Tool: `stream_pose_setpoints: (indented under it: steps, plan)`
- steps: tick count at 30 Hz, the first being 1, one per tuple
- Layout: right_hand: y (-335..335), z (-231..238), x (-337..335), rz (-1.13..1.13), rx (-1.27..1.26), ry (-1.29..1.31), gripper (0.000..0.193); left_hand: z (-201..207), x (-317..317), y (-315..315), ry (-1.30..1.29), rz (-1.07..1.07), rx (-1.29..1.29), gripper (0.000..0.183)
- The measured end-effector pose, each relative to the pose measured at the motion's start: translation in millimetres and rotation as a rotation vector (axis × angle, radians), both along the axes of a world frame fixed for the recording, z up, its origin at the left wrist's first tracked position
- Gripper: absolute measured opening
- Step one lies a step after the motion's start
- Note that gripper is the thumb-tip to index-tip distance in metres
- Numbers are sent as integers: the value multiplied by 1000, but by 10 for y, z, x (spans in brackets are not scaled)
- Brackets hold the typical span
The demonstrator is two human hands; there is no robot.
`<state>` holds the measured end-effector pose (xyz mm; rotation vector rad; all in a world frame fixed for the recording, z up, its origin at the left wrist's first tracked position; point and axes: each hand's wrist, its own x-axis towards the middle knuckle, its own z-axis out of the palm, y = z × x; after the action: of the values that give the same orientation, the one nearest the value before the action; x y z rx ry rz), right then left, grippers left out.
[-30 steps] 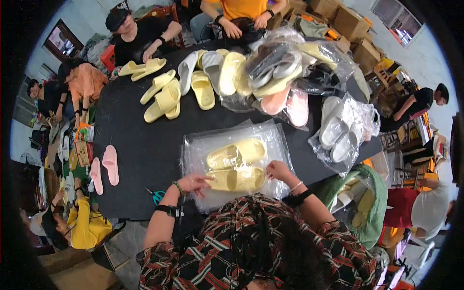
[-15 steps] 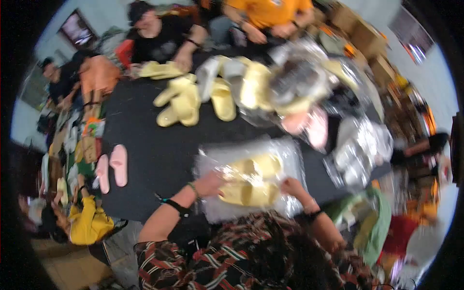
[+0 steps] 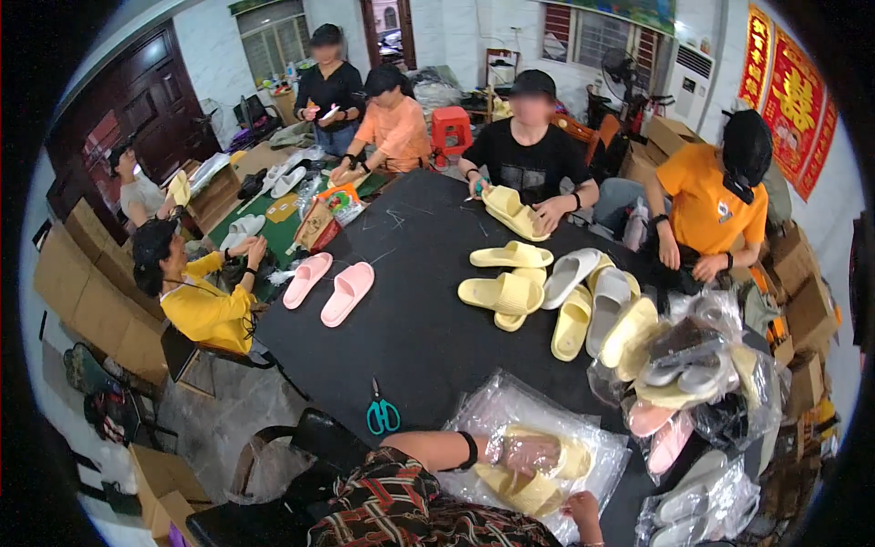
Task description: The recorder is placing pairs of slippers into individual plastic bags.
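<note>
A pair of pale yellow slippers (image 3: 572, 459) lies in a clear plastic bag (image 3: 597, 447) at the table's near edge. My left hand (image 3: 526, 453) reaches in from the left and appears to be inside the bag, over the slippers. Glare on the plastic hides how its fingers lie. At the bag's near right side, my right hand (image 3: 581, 507) has its fingers curled, seemingly pinching the bag's edge. More clear bags lie flat under this one.
Teal-handled scissors (image 3: 383, 416) lie left of the bags. Two pink slippers (image 3: 347, 294) sit farther left. Loose yellow and grey slippers (image 3: 572, 324) and bagged pairs (image 3: 679, 374) crowd the right. Across the table a person (image 3: 524, 146) holds a yellow slipper; others work around.
The view has swung up and left, showing more of the room. My left hand has gone from the bag's left side to over the slippers; my right stays at the bag's right side.
</note>
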<state>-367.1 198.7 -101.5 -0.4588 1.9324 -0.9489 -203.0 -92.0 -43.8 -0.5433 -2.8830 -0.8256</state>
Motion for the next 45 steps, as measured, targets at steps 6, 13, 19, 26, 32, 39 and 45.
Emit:
stream_pose_setpoints:
  steps: [6,13,19,26,32,39,45]
  plan:
    - [128,-549,-382,517,185,461,42,-136,-158,237,-305,81,46,49]
    - [109,-378,-217,426,165,598,30,-429,-40,402,71,268,31,40]
    - [29,-314,-226,355,109,559,31,-1011,60,248,315,235,234,41]
    - [86,-340,-191,239,167,418,32,-156,540,-25,88,302,-96,37]
    - [245,-778,-403,205,113,450,33,-83,563,-1,131,346,-73,42]
    - [86,-520,-247,337,177,689,28,-365,591,48,218,406,-99,39]
    - [217,-725,-371,180,194,551,34,-148,524,19,92,323,-101,47]
